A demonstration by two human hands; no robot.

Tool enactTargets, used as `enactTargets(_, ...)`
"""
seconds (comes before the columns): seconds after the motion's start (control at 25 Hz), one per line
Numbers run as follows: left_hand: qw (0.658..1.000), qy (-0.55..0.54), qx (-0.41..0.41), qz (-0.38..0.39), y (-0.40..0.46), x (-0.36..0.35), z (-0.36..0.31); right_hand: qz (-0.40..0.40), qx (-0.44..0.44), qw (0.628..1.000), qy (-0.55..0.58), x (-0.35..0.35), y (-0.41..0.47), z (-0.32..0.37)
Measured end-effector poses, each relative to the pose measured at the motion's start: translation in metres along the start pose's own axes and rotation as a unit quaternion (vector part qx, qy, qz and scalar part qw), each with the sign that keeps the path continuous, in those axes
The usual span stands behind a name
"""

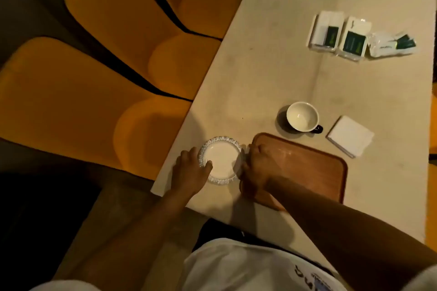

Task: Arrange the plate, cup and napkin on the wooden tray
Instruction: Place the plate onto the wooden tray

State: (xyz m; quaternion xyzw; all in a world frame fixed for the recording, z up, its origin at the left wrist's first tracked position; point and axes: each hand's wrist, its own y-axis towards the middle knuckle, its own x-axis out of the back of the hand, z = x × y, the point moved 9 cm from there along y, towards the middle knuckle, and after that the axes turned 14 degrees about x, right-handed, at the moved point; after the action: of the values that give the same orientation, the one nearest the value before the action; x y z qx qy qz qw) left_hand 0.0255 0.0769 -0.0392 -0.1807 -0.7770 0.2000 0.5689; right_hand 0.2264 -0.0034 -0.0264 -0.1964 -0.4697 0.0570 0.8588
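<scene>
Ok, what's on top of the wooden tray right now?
Only the right hand and forearm lie over the wooden tray; what they cover is hidden. The plate, cup and napkin sit off it.

I see a pale table (pixel 272 73) bearing plate (pixel 221 160), wooden tray (pixel 314 165), cup (pixel 302 116), napkin (pixel 350 135) and three packets (pixel 352 41).

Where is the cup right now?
The cup stands on the table, just beyond the wooden tray, with the napkin to its right.
</scene>
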Motion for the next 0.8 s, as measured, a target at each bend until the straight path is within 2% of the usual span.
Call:
enactTargets(0.08,0.997,-0.065,0.018,0.031,0.013,-0.01,0.006,0.023,-0.032,0.998,0.047,-0.018,0.005,-0.005)
enactTargets(0.24,0.99,-0.101,0.038,0.09,0.029,-0.033,0.011,0.042,-0.088,0.991,0.092,-0.041,0.01,-0.016)
enactTargets(0.56,0.989,-0.115,0.033,0.082,0.052,-0.039,0.016,0.034,-0.123,0.982,0.137,-0.062,0.025,-0.015)
enactTargets(0.8,0.991,-0.102,0.043,0.082,0.055,-0.04,0.014,-0.017,-0.163,0.973,0.162,-0.06,0.02,-0.023)
